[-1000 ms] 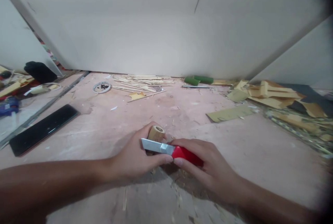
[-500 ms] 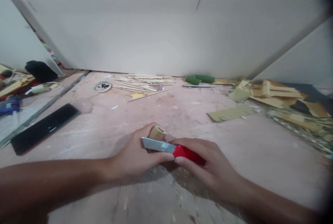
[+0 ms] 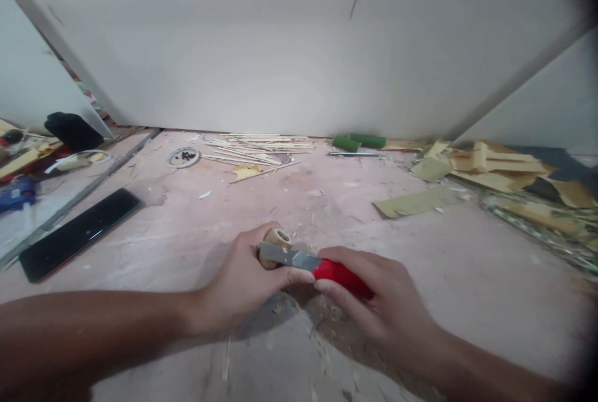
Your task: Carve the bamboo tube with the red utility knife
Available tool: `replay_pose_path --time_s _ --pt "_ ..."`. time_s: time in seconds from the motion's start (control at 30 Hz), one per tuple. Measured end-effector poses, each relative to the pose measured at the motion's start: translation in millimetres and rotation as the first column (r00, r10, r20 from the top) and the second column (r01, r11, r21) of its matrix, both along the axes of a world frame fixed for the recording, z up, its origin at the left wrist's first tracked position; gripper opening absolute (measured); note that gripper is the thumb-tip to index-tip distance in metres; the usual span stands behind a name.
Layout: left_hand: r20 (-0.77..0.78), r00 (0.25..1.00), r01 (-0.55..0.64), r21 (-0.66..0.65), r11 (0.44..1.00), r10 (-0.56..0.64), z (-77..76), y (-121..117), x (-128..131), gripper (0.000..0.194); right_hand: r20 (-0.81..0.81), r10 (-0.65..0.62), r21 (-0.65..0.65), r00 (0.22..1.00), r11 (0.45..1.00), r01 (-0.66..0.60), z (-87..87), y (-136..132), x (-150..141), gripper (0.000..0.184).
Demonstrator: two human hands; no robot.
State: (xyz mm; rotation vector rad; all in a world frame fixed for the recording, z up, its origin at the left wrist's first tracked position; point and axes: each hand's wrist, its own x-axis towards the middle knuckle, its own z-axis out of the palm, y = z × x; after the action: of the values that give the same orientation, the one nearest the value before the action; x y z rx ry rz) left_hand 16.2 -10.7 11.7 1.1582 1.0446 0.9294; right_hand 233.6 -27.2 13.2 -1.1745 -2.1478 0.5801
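My left hand is closed round a short, hollow piece of bamboo, its open end facing up and away from me. My right hand grips the red handle of a knife. The knife's flat grey blade points left and lies against the near side of the bamboo. My left thumb stretches along under the blade, its tip by the front of the red handle. Part of the bamboo is hidden by the fingers and blade. Pale shavings are scattered on the tabletop below my hands.
A black phone lies at left, beyond it a blue glue gun. Thin sticks, a white ring lid with dark bits and green tubes lie along the white panel. Sandpaper-like strip and scraps are at right.
The blade has tilted and shifted slightly right along the bamboo. The bamboo's open end has moved a little left. Both hands keep their grip.
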Motion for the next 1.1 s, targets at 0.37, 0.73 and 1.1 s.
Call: replay_pose_path --time_s 0.37,0.73,1.1 --pt "-0.071 0.996 0.071 0.128 0.989 -0.062 4.9 5 -10 0.024 -0.174 -0.146 -0.112 0.974 0.985 0.128 0.3 14 7 0.016" --pt "0.094 0.971 0.208 0.108 0.972 -0.218 5.4 1 -10 0.034 0.016 0.148 -0.046 0.989 0.988 -0.147 0.3 12 5 0.027" --pt "-0.052 0.967 0.252 0.109 0.962 -0.248 4.5 0 -9 0.027 0.003 0.187 -0.064 0.982 0.98 -0.186 -1.7 10 8 0.027"
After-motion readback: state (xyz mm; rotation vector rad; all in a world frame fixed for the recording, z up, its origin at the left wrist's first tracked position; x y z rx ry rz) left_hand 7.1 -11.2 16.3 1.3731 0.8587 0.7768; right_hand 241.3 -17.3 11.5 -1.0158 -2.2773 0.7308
